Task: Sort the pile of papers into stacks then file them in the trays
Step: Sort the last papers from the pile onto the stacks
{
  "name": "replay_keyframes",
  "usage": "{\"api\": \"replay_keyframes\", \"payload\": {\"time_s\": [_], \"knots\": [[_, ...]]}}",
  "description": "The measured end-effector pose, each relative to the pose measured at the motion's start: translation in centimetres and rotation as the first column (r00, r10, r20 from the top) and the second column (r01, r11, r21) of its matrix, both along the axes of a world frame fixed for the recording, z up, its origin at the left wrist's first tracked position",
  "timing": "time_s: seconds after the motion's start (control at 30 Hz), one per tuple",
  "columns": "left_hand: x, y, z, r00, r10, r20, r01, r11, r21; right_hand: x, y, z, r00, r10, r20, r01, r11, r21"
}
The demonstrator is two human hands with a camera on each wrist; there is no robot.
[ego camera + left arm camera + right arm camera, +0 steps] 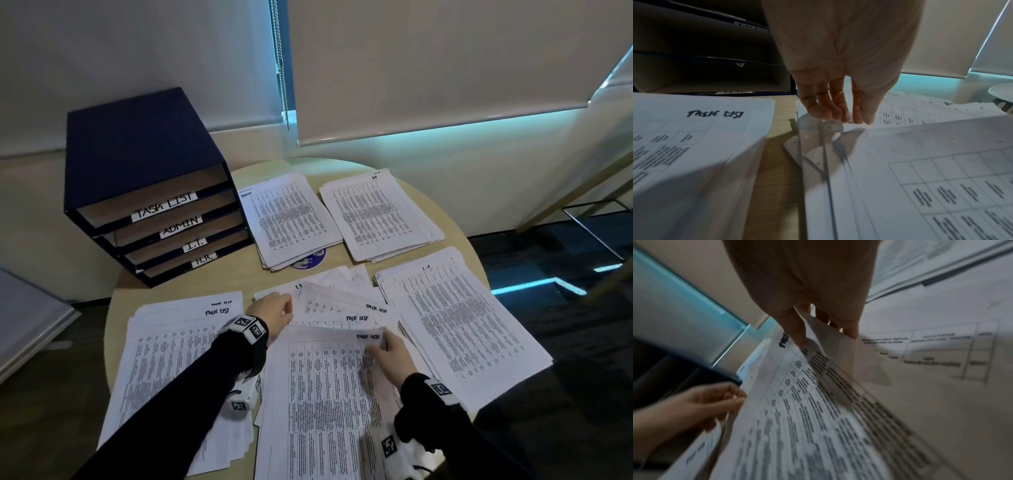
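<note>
Navy four-tray organiser (144, 164) at the table's far-left edge, labelled TASK LIST, ADMIN, I.T., H.R., right hand (394, 356) pinching a "TASK LIST" sheet (329, 387) corner, left hand (274, 313) fingers straight, touching loose central papers (329, 291).

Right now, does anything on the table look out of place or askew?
One oddity: a round blue-purple disc pokes out from under the far-left stack, beside the tray unit; it is no paper. The middle pile is fanned unevenly, but it is mid-sort: the right hand pinches its top sheet.
</note>
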State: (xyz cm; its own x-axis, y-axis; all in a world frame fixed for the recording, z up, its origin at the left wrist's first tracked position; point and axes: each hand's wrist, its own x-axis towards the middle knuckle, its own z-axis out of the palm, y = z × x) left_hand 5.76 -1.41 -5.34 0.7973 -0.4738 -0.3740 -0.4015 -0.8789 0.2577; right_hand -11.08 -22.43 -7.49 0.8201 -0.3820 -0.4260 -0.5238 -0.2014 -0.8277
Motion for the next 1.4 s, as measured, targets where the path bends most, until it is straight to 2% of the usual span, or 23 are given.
{"api": "replay_keyframes", "payload": {"time_s": [0.07,0.17,0.27,0.43,0.5,0.6,0.67,0.73,0.8,0.87,1.0,1.1,1.17,1.27,1.33,1.4], "knots": [[-0.2,0.1,0.1,1.000,0.001,0.020,-0.001,1.000,-0.011,0.2,0.0,-1.6,0.998,0.047,-0.034,-0.051,0.992,-0.112],[-0.6,0.1,0.6,0.998,-0.028,0.048,0.030,0.999,-0.039,0.5,0.2,-2.3,0.999,0.014,-0.037,-0.020,0.987,-0.158],[-0.6,0.0,1.4,0.992,-0.100,0.079,0.105,0.993,-0.054,0.5,0.2,-1.2,0.999,-0.020,-0.029,0.016,0.990,-0.141],[-1.3,0.1,2.8,0.980,-0.139,0.141,0.153,0.984,-0.089,0.5,-0.2,-0.6,0.999,-0.024,-0.041,0.018,0.990,-0.142],[-1.8,-0.1,3.2,0.987,-0.125,0.104,0.139,0.980,-0.143,0.7,-0.3,-0.5,0.998,-0.050,-0.027,0.046,0.989,-0.141],[-2.3,-0.4,3.6,0.999,-0.043,-0.032,0.031,0.955,-0.294,0.8,-0.5,-0.4,0.992,-0.122,0.025,0.124,0.990,-0.072],[-2.5,-0.8,3.9,0.997,-0.019,-0.075,-0.006,0.946,-0.323,0.6,-0.5,-0.3,0.982,-0.183,0.040,0.183,0.983,0.018],[-2.5,-1.6,4.2,0.997,0.005,-0.072,-0.027,0.952,-0.305,0.4,-0.4,-0.6,0.976,-0.215,0.032,0.215,0.977,-0.001],[-2.2,-2.7,4.1,1.000,0.002,-0.007,-0.004,0.961,-0.275,0.0,-0.7,-1.4,0.982,-0.191,0.015,0.191,0.980,-0.057],[-1.4,-3.8,3.3,0.990,-0.066,0.122,0.090,0.975,-0.202,-0.2,-0.9,-1.6,0.987,-0.156,0.035,0.158,0.984,-0.083],[0.1,-4.9,1.5,0.947,-0.184,0.262,0.209,0.976,-0.069,-0.9,-0.7,-0.3,0.976,-0.176,0.126,0.179,0.984,-0.017],[-0.1,-4.8,1.4,0.913,-0.223,0.342,0.267,0.960,-0.085,-1.3,-0.8,-0.4,0.961,-0.247,0.128,0.247,0.969,0.010],[-0.4,-4.3,1.7,0.947,-0.190,0.258,0.241,0.953,-0.181,-1.3,-1.2,-0.7,0.964,-0.239,0.114,0.246,0.968,-0.054],[-0.7,-2.8,2.0,0.998,-0.063,0.029,0.069,0.937,-0.343,-1.0,-1.7,-1.4,0.966,-0.242,0.092,0.253,0.958,-0.137],[-0.7,-1.7,2.3,0.997,-0.015,-0.076,-0.013,0.933,-0.360,-0.7,-1.9,-1.7,0.965,-0.248,0.084,0.258,0.954,-0.150],[-0.7,-0.5,2.2,0.994,-0.006,-0.108,-0.031,0.942,-0.334,-0.5,-1.8,-1.9,0.969,-0.221,0.107,0.235,0.961,-0.147]]}}
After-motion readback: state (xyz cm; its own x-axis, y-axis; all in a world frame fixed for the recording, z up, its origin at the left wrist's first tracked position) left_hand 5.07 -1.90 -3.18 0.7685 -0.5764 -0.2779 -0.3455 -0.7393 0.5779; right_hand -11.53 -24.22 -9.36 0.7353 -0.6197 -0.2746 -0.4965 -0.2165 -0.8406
